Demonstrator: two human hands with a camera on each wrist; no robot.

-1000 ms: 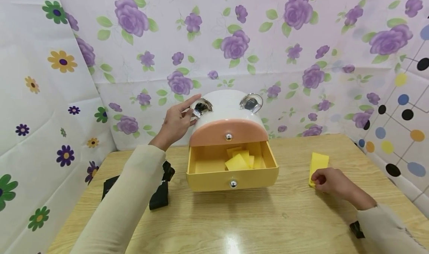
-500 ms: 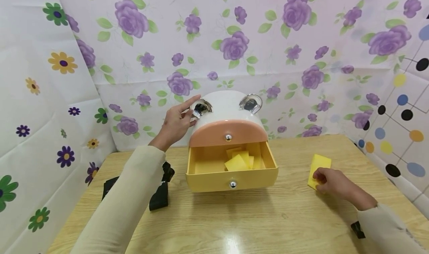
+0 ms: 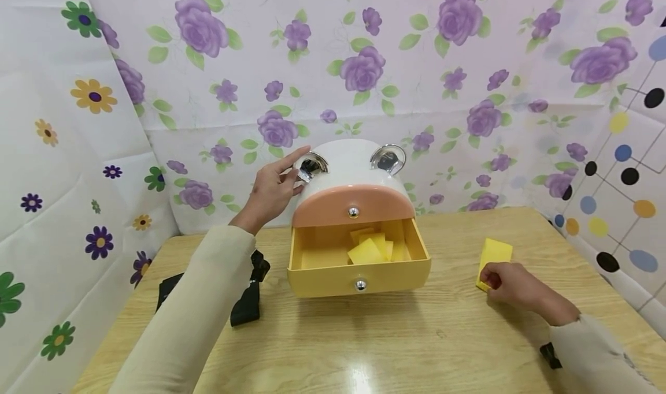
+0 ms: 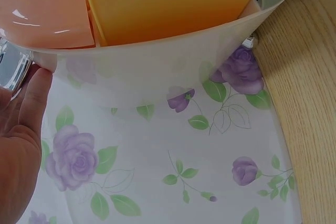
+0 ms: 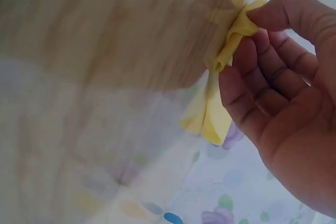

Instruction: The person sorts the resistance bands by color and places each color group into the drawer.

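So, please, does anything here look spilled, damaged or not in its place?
Nothing looks spilled or clearly damaged. Two slightly untidy things: the yellow pieces lie at different angles in the open drawer, and the yellow strip in the right hand looks bunched and creased in the right wrist view.

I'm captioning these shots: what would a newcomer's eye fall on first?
Probably the white dome-topped drawer box with two shiny silver eyes at the centre, its yellow lower drawer open with flat yellow pieces inside. The left hand holds the nearer eye. Next, perhaps, the right hand pinching a folded yellow strip at the wooden table's right.
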